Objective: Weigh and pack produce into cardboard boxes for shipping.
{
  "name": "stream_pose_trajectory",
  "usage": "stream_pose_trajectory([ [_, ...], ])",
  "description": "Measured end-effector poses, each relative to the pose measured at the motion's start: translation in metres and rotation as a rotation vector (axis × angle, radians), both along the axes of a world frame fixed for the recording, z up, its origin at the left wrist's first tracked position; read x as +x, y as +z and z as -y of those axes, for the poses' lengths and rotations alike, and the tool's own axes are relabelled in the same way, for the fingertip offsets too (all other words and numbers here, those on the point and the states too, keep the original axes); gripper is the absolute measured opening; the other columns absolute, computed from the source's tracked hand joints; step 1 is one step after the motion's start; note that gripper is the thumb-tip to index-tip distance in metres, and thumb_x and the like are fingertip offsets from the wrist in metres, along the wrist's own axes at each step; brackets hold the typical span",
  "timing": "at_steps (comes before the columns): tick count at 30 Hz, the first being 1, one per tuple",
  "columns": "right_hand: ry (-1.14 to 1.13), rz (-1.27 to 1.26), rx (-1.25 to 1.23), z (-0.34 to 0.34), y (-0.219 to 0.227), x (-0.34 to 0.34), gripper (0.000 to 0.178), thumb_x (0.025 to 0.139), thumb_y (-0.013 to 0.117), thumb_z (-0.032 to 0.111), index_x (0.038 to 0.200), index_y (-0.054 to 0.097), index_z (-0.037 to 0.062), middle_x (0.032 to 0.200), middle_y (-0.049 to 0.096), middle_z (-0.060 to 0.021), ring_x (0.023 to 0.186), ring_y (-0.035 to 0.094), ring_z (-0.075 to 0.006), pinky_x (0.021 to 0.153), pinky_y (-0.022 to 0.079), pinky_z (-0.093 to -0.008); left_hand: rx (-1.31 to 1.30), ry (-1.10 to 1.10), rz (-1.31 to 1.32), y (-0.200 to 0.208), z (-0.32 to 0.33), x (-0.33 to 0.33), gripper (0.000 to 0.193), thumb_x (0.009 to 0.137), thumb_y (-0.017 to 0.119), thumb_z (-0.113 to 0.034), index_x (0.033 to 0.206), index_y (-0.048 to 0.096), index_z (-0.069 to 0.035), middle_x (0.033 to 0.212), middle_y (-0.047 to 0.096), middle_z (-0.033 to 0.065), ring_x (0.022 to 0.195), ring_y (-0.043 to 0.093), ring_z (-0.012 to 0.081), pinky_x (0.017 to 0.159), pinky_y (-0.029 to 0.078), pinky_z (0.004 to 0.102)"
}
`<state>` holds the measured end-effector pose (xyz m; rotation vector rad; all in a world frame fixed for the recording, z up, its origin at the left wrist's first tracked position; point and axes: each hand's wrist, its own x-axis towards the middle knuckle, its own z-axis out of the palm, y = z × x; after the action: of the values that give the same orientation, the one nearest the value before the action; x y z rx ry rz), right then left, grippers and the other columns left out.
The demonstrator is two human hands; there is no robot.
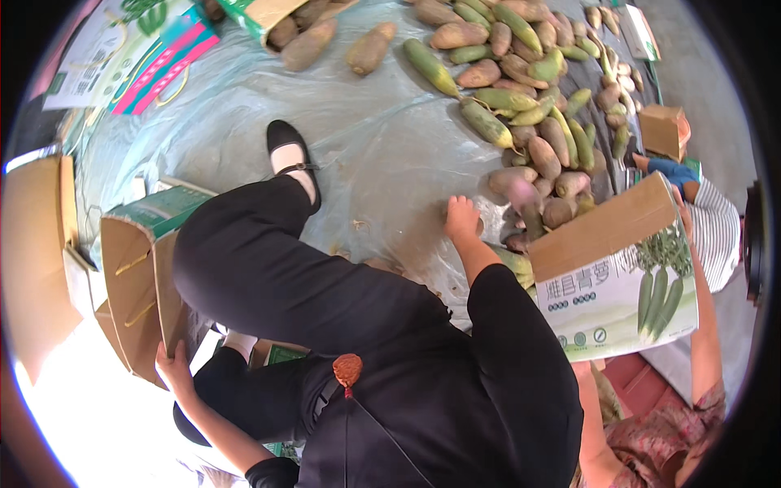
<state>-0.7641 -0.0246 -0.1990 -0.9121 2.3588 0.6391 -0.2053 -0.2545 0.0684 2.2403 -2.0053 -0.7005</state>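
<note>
At the left, my left hand [172, 368] has its fingers over the edge of an open cardboard box [122, 285] with a green outer side. The box stands tilted beside my bent leg, and yellow cord handles show on its inner wall. My right hand [463, 218] reaches down over the plastic sheet [374, 163], its fingers curled. A brownish thing shows at its right side, mostly hidden by the hand. Just beyond lies a heap of long green radishes [486, 122] mixed with brownish, soil-covered root vegetables [543, 157].
On the right another person holds a white-and-green printed carton [614, 281]. A person in a striped top [712, 228] is farther right. An open box with roots [285, 32] lies at the top, near a loose root [371, 49]. Printed bags [163, 65] lie upper left.
</note>
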Motion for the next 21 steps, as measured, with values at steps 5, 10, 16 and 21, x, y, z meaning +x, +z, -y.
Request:
stream_pose_trajectory([
  [5,0.088,0.110,-0.116,0.035,0.020,0.039,0.048,0.064,0.072,0.012,0.107,0.050,0.0097,0.112,0.052,-0.0098,0.111,0.049,-0.0292,0.088,0.044,-0.0488,0.015,0.012,0.103,0.014,-0.005,0.006,0.018,0.078,0.062,-0.009,0.091,0.061,0.002,0.079,0.063,0.0186,0.074,0.061,0.0317,0.070,0.046,0.0376],
  [10,0.189,0.346,-0.487,0.090,0.041,0.067,0.060,0.058,0.078,0.014,0.110,0.051,0.0059,0.107,0.054,-0.0148,0.106,0.051,-0.0328,0.088,0.045,-0.0428,0.031,0.012,0.189,0.009,0.001,0.005,0.023,0.076,0.064,-0.016,0.094,0.064,-0.001,0.089,0.063,0.0166,0.084,0.061,0.0361,0.075,0.047,0.0408],
  [16,0.049,0.556,-0.940,0.201,0.091,0.082,0.070,0.055,0.081,0.012,0.117,0.050,0.0027,0.111,0.054,-0.0127,0.103,0.054,-0.0263,0.090,0.044,-0.0345,0.038,0.004,0.115,0.020,0.002,-0.009,0.016,0.078,0.061,-0.015,0.090,0.069,-0.008,0.083,0.061,0.0131,0.084,0.061,0.0333,0.075,0.048,0.0408],
  [21,0.136,0.862,-1.267,0.298,0.224,0.121,0.069,0.062,0.081,0.008,0.123,0.047,0.0012,0.119,0.051,-0.0105,0.111,0.051,-0.0216,0.093,0.043,-0.0349,0.035,-0.002,0.138,0.017,-0.006,0.000,0.018,0.081,0.057,-0.012,0.095,0.069,-0.011,0.088,0.062,0.0105,0.085,0.061,0.0318,0.076,0.050,0.0404],
])
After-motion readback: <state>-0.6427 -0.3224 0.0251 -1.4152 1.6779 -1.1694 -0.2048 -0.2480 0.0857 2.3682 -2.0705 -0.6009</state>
